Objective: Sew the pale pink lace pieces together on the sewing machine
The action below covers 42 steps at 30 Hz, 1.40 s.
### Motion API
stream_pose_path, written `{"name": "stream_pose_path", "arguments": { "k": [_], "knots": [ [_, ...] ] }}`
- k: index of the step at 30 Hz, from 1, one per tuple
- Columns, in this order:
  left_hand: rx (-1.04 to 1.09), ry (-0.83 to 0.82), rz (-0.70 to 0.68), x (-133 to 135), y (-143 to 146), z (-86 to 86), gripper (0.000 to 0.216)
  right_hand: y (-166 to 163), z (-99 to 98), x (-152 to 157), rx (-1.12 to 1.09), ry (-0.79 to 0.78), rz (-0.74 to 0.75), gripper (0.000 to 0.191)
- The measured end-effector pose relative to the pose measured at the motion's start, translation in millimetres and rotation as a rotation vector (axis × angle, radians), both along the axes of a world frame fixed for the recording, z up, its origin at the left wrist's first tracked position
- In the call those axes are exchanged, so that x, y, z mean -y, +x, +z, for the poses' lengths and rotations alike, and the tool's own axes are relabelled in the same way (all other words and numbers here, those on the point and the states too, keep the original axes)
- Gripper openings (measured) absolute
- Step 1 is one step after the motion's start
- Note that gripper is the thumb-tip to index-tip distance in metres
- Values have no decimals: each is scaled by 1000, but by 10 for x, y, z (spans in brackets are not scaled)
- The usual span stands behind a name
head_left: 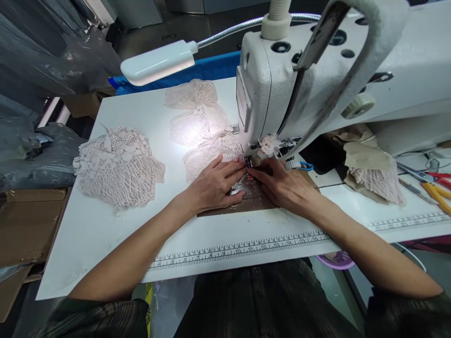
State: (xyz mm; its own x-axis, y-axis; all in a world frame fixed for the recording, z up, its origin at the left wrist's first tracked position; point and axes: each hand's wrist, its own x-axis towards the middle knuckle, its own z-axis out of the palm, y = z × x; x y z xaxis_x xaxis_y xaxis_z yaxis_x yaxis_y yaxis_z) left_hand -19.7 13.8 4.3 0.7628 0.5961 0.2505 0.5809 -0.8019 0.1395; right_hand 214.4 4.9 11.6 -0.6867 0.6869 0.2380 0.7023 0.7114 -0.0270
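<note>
Centrally, item one: the lace piece (pixel 211 157) you are working, pale pink, lying flat on the white table (pixel 105 225) at the foot of the sewing machine (pixel 317 84), its near edge running under the presser foot (pixel 254 161). Your left hand (pixel 214 185) lies palm down on it, fingers spread flat and pressing rather than pinching, tips just beside the foot. Your right hand (pixel 282 185) rests opposite, fingers extended toward the foot; whether they nip the lace or only press it, you cannot tell from this view.

Item two: a dark plate (pixel 246 202) set into the table beneath both your hands.

Item three: a lamp (pixel 158 62) on a flexible neck, lit, shining on further lace (pixel 197 110) behind the working piece.

Item four: a separate lace pile (pixel 120 166), well apart at your left.

Item five: a printed ruler strip (pixel 239 247) along the table's near edge.

Item six: more lace with brown paper (pixel 373 173) to your right of the machine, with yellow-handled pliers (pixel 437 195) and red-handled scissors (pixel 440 176) near it at the far right
</note>
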Motion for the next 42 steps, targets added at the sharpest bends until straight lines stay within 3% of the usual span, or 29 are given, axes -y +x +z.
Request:
{"name": "stream_pose_path", "arguments": {
  "k": [5, 10, 18, 23, 30, 35, 42],
  "knots": [
    [-26, 29, -7, -49, 3, 11, 46, -30, -60, 114, 42, 36, -136, 43],
    [-23, 31, -11, -86, 5, 26, 47, 3, -64, 75, 48, -38, -134, 39],
    [6, 26, -38, -153, -5, 47, 52, 295, -97, -303, -351, -327, -12, 39],
    [0, 8, -33, -176, -14, 44, 55, 239, -197, -407, -424, -242, -156, 49],
    [46, 22, -38, -190, -37, -25, 48, 186, -200, -266, -298, -128, -185, 53],
    [36, -6, 43, -174, -45, -12, 42, 216, -256, -277, -335, -12, -180, 33],
    [-54, -65, 218, -5, 24, 32, 44, 247, -270, -303, -584, -13, -124, 10]
  ]
}}
